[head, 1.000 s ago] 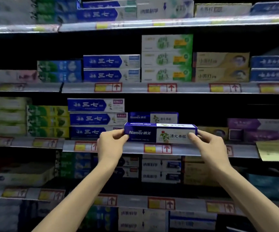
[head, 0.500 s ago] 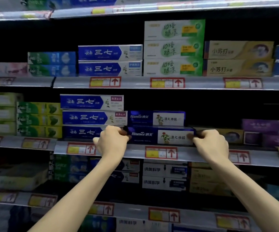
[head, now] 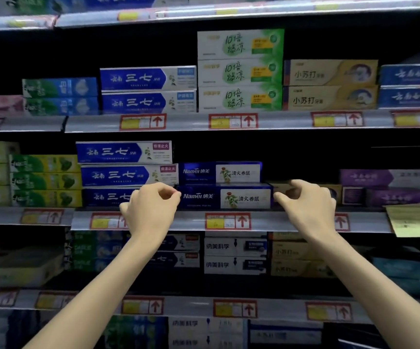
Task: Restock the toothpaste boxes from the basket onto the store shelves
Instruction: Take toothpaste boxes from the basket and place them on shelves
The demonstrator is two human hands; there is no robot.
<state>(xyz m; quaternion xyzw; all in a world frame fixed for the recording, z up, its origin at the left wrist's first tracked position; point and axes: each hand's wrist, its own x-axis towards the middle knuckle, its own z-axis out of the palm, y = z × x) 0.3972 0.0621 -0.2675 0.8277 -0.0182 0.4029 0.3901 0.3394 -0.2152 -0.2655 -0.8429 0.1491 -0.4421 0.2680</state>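
A dark blue Namei toothpaste box [head: 225, 198] lies on the middle shelf [head: 191, 221], in front of and below a second identical Namei box [head: 220, 172]. My left hand [head: 151, 210] is at the front box's left end, fingers loosely curled, thumb and forefinger tips just touching that end. My right hand [head: 307, 205] is at the right end with fingers spread, its thumb a little clear of the box. Neither hand holds the box. The basket is not in view.
Blue-and-white boxes [head: 128, 175] are stacked directly left of the Namei boxes. Tan boxes [head: 279, 191] and purple boxes [head: 385, 177] lie to the right. A yellow paper note [head: 415, 220] hangs off the shelf edge. Dark space shows above the Namei boxes.
The box went from held in front of the shelf to lying on it. Both hands have let go of its ends, and the right hand's fingers have spread.
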